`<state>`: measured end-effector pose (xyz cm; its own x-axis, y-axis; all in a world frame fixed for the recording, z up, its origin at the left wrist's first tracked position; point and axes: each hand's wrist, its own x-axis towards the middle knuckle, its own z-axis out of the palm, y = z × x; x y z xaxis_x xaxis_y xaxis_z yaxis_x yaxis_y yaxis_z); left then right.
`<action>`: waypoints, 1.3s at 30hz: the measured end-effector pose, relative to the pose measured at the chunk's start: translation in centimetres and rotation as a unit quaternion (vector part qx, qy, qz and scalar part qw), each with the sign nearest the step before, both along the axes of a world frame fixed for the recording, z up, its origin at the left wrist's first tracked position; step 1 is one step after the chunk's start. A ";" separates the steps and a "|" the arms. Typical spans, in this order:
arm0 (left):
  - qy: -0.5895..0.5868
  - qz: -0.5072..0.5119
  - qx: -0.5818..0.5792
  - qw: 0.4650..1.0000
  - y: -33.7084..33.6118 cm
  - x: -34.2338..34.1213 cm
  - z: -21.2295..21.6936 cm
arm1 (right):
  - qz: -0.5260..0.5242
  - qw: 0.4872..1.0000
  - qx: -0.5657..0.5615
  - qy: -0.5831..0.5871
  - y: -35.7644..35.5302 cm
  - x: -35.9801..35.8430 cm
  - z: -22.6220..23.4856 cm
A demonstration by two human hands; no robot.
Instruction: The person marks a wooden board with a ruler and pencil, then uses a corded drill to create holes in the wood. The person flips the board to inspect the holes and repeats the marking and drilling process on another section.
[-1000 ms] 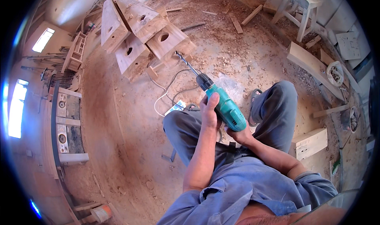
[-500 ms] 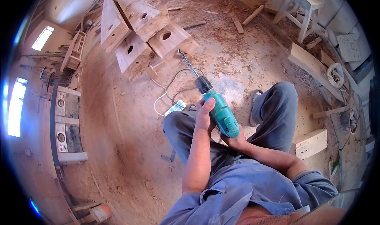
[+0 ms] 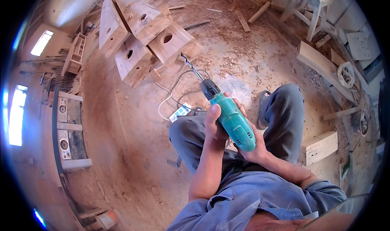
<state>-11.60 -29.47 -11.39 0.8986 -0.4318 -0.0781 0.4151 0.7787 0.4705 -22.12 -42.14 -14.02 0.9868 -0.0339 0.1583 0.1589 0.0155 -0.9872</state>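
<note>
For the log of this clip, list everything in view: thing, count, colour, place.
Electric drill: one, teal with a black chuck, held in both hands over the lap.
Drill bit: one, metal, points up-left toward the boxes.
Wooden boxes with round holes: at least four, pale wood, on the floor at upper left.
Cable: white and dark, on the floor between boxes and knees.
Wood block: one, pale, floor at right.
Planks and offcuts: several, pale, upper right.
Floor: sawdust-covered.
Trousers: grey.
Shirt: blue.
Left hand: grips the drill body.
Right hand: under the drill's rear end.
</note>
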 end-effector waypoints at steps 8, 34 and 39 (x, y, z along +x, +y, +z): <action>-0.027 0.002 0.033 0.999 -0.6 0.2 0.3 | 0.014 0.996 -0.062 0.064 -1.7 0.3 2.3; -0.048 -0.090 -0.087 0.991 -3.6 0.6 3.9 | 0.050 0.980 0.048 0.186 -5.2 -3.3 7.8; -0.026 -0.048 -0.078 0.995 -4.9 0.2 6.2 | 0.060 0.978 0.086 0.178 -6.2 -3.0 11.7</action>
<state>-11.37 -34.41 -5.16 0.8535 -0.5193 0.0416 0.4698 0.8018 0.3694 -25.14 -48.36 -2.33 0.9768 0.0894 -0.1944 -0.2081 0.1846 -0.9605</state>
